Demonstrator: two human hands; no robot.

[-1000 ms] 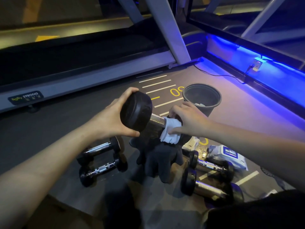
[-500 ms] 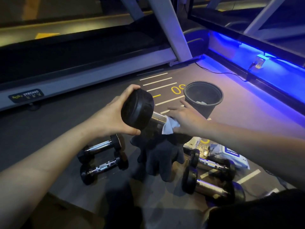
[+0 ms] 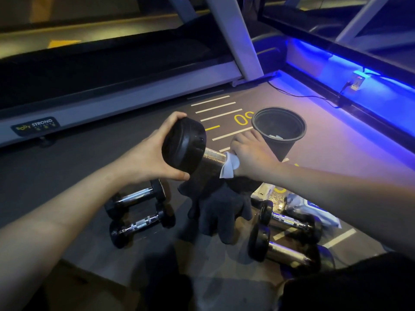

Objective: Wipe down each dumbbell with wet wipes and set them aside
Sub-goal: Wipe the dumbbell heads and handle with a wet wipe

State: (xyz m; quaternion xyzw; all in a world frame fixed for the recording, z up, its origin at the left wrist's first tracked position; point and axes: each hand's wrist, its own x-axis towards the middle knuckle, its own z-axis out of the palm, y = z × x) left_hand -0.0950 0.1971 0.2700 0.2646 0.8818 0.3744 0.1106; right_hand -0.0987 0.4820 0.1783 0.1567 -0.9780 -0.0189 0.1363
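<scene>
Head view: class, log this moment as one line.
left hand grips dumbbell head | right hand wipes handle with wet wipe

Bare floor (image 3: 139,140) left; bin (image 3: 279,129) crowds right.

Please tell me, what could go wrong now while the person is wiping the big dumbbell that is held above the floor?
The left hand grips only one head of the big dumbbell; a slip could drop it onto the dark gloves or small dumbbells below. The wet wipe under the right hand may leave the handle slippery.
</scene>
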